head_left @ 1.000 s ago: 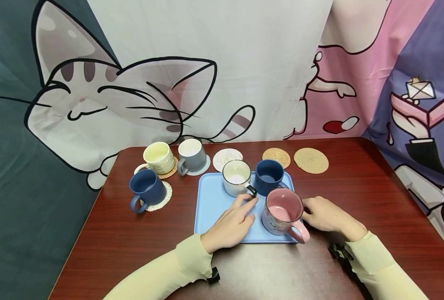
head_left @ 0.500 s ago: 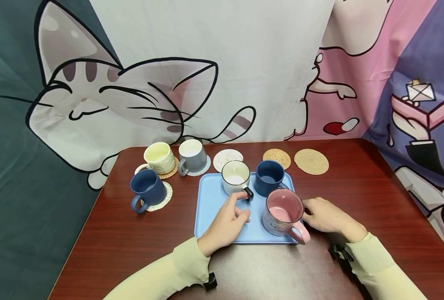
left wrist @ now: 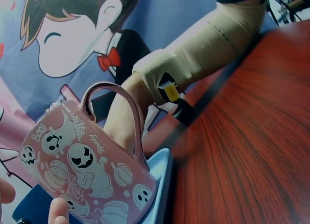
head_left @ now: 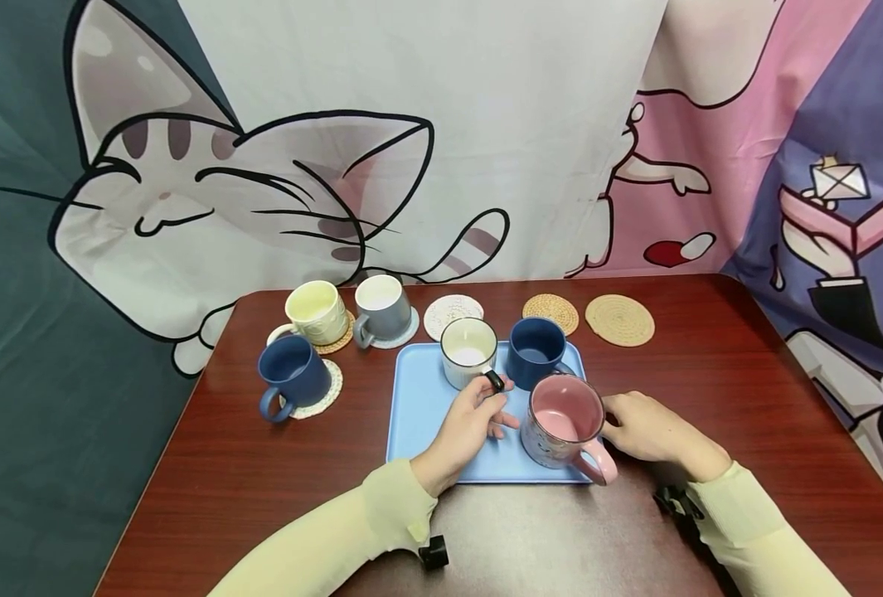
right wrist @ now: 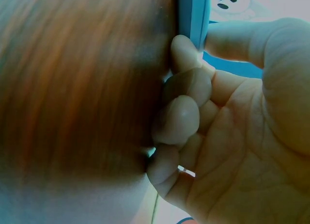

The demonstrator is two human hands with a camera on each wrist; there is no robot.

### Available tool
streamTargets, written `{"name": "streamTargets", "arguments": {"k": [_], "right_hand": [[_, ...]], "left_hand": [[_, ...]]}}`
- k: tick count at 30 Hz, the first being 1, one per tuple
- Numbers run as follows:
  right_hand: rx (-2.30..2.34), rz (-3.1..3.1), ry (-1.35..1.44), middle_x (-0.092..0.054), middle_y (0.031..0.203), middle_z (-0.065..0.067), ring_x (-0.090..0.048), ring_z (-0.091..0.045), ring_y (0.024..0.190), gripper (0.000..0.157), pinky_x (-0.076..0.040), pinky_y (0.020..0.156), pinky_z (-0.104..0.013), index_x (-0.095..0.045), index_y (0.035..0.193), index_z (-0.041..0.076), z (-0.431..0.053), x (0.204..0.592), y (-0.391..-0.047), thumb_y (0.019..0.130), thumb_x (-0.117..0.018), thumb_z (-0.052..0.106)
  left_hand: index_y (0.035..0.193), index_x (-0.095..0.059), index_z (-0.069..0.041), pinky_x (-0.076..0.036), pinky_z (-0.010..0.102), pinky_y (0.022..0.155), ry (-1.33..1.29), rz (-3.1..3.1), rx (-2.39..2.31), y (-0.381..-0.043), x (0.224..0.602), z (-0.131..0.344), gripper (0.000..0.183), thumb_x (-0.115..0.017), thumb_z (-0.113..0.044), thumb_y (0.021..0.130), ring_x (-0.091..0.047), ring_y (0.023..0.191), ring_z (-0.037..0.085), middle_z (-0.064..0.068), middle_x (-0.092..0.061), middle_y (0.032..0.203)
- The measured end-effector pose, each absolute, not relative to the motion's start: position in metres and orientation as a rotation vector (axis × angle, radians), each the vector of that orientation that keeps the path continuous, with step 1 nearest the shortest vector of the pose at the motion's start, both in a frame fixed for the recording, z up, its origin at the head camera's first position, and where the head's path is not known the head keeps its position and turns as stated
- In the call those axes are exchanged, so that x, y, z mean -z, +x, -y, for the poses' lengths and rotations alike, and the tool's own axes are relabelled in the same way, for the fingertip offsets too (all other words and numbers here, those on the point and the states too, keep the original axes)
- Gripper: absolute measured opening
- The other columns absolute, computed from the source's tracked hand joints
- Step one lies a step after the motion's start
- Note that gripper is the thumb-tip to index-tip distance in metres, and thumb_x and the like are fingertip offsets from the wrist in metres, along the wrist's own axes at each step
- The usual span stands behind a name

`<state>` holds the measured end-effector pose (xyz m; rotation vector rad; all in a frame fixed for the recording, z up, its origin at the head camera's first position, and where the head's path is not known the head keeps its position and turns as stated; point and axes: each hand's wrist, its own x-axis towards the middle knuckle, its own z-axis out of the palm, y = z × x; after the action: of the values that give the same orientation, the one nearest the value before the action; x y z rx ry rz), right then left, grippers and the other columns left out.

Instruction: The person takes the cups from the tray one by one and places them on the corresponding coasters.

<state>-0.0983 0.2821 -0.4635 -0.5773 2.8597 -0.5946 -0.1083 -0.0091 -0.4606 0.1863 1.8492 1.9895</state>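
In the head view, my left hand [head_left: 465,424] is at the black handle of a white enamel-look mug [head_left: 465,358], with thumb and forefinger about that handle. Its other fingers hang loosely over the blue tray [head_left: 415,414]. My right hand [head_left: 652,427] pinches the tray's right edge; the right wrist view shows the thumb on one side of the rim [right wrist: 193,15] and curled fingers on the other. A pink mug [left wrist: 89,163] with ghost and pumpkin drawings stands on the tray near that edge. Behind it is a dark blue mug [head_left: 535,352], also on the tray.
Left of the tray, a blue mug [head_left: 292,377], a pale yellow mug [head_left: 317,315] and a grey mug [head_left: 383,315] sit on coasters. A white coaster [head_left: 452,315] and two straw coasters, one tan [head_left: 619,321], lie behind the tray. A printed cloth [head_left: 441,141] hangs beyond the table.
My left hand has shifted from beside the white mug's handle to around it, its thumb and forefinger now meeting the handle. The right hand has stayed on the tray edge.
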Motion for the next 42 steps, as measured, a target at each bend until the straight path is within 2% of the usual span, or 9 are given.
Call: {"name": "streamTargets", "arguments": {"k": [5, 14, 18, 21, 23, 30, 37, 42], "right_hand": [[0.602, -2.853, -0.582, -0.06, 0.071, 0.014, -0.056, -0.004, 0.07, 0.012, -0.047, 0.067, -0.029, -0.07, 0.085, 0.025, -0.281, 0.461, -0.099, 0.096, -0.068, 0.02], [0.595, -2.847, -0.586, -0.06, 0.072, 0.014, -0.055, -0.004, 0.07, 0.012, -0.047, 0.066, -0.03, -0.07, 0.085, 0.024, -0.279, 0.457, -0.099, 0.096, -0.068, 0.02], [0.596, -2.851, -0.582, -0.06, 0.072, 0.014, -0.055, -0.004, 0.07, 0.012, -0.047, 0.067, -0.031, -0.07, 0.085, 0.025, -0.279, 0.458, -0.099, 0.096, -0.068, 0.02], [0.596, -2.851, -0.583, -0.06, 0.071, 0.014, -0.055, -0.004, 0.07, 0.013, -0.047, 0.066, -0.03, -0.069, 0.084, 0.025, -0.279, 0.458, -0.099, 0.096, -0.068, 0.02], [0.596, -2.852, -0.581, -0.059, 0.07, 0.014, -0.055, -0.004, 0.07, 0.013, -0.047, 0.066, -0.03, -0.069, 0.084, 0.025, -0.279, 0.459, -0.099, 0.096, -0.068, 0.02], [0.604, -2.842, -0.563, -0.059, 0.07, 0.014, -0.056, -0.004, 0.07, 0.012, -0.047, 0.067, -0.03, -0.069, 0.085, 0.025, -0.28, 0.46, -0.098, 0.096, -0.068, 0.021], [0.602, -2.849, -0.569, -0.06, 0.071, 0.014, -0.056, -0.004, 0.07, 0.012, -0.047, 0.066, -0.031, -0.069, 0.085, 0.025, -0.281, 0.461, -0.098, 0.096, -0.068, 0.02], [0.599, -2.855, -0.578, -0.061, 0.071, 0.014, -0.057, -0.004, 0.07, 0.012, -0.048, 0.066, -0.031, -0.069, 0.084, 0.025, -0.281, 0.461, -0.097, 0.095, -0.068, 0.02]], "left_hand": [[0.135, -0.054, 0.004, -0.048, 0.019, 0.068, 0.14, -1.851, -2.017, -0.11, 0.462, 0.007, 0.034, -0.048, -0.014, 0.106, -0.065, 0.082, 0.007, 0.022, -0.059, 0.143], [0.112, -0.057, 0.001, -0.047, 0.02, 0.067, 0.123, -1.916, -1.995, -0.104, 0.462, 0.017, 0.019, -0.05, -0.015, 0.106, -0.059, 0.078, 0.008, 0.023, -0.064, 0.13], [0.104, -0.057, -0.002, -0.046, 0.022, 0.066, 0.119, -1.978, -1.946, -0.102, 0.462, 0.025, 0.019, -0.052, -0.021, 0.107, -0.055, 0.072, 0.014, 0.019, -0.067, 0.103], [0.102, -0.057, -0.001, -0.043, 0.024, 0.062, 0.12, -2.02, -1.92, -0.101, 0.462, 0.032, 0.022, -0.054, -0.023, 0.106, -0.049, 0.066, 0.016, 0.008, -0.058, 0.08], [0.101, -0.056, -0.001, -0.041, 0.023, 0.059, 0.111, -2.042, -1.906, -0.101, 0.462, 0.038, 0.022, -0.053, -0.023, 0.106, -0.045, 0.063, 0.015, 0.002, -0.05, 0.073], [0.093, -0.051, -0.006, -0.034, 0.024, 0.056, 0.043, -2.128, -1.838, -0.108, 0.458, 0.06, 0.025, -0.05, -0.026, 0.108, -0.04, 0.06, 0.013, -0.001, -0.042, 0.068], [0.09, -0.048, 0.001, -0.032, 0.024, 0.053, -0.012, -2.167, -1.828, -0.118, 0.457, 0.073, 0.035, -0.044, -0.027, 0.11, -0.036, 0.057, 0.012, -0.001, -0.039, 0.066], [0.082, -0.044, -0.003, -0.031, 0.023, 0.053, -0.023, -2.148, -1.845, -0.122, 0.457, 0.076, 0.037, -0.041, -0.026, 0.111, -0.033, 0.056, 0.012, -0.003, -0.035, 0.065]]}}
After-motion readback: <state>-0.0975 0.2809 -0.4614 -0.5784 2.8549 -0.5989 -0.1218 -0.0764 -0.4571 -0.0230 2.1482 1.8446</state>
